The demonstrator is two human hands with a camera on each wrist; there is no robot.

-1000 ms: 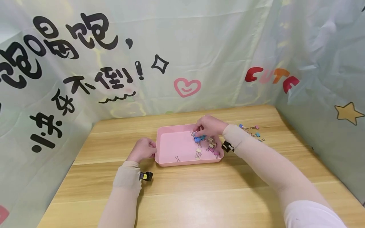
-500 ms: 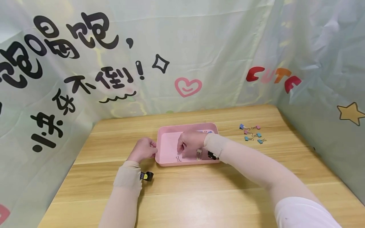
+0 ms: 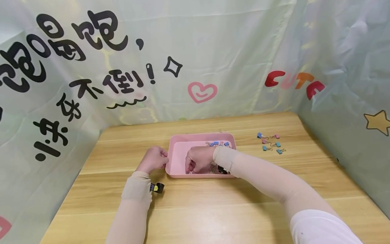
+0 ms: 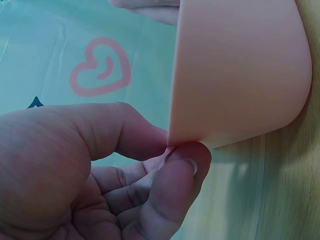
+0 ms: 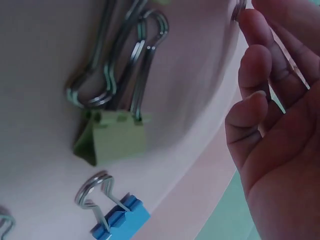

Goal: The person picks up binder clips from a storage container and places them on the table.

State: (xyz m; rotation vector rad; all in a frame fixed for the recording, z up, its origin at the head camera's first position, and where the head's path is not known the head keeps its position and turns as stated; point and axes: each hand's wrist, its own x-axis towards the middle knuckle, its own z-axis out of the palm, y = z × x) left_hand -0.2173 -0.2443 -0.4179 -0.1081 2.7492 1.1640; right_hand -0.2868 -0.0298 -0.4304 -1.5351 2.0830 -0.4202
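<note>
My left hand (image 3: 152, 160) pinches the left rim of the pink tray (image 3: 177, 149) between thumb and finger; the left wrist view shows the thumb and fingertips on the tray wall (image 4: 235, 75). Inside the tray, my right hand (image 3: 199, 157) is at the front left, its fingertips pinching a small binder clip (image 3: 191, 172). Only some metal wire of that clip (image 5: 239, 9) shows in the right wrist view. A yellow-green binder clip (image 5: 120, 140) and a blue binder clip (image 5: 125, 220) lie near that hand. The right hand and wrist hide part of the tray.
Several blue and metal-handled clips (image 3: 216, 143) lie at the tray's back right. On the wooden table (image 3: 195, 210), to the tray's right, several blue, pink and teal binder clips (image 3: 265, 148) lie in pairs. A printed curtain (image 3: 237, 61) stands behind the table.
My right hand has moved from the tray's back right to its front left and come down on the clip there. The left hand keeps its hold on the rim.
</note>
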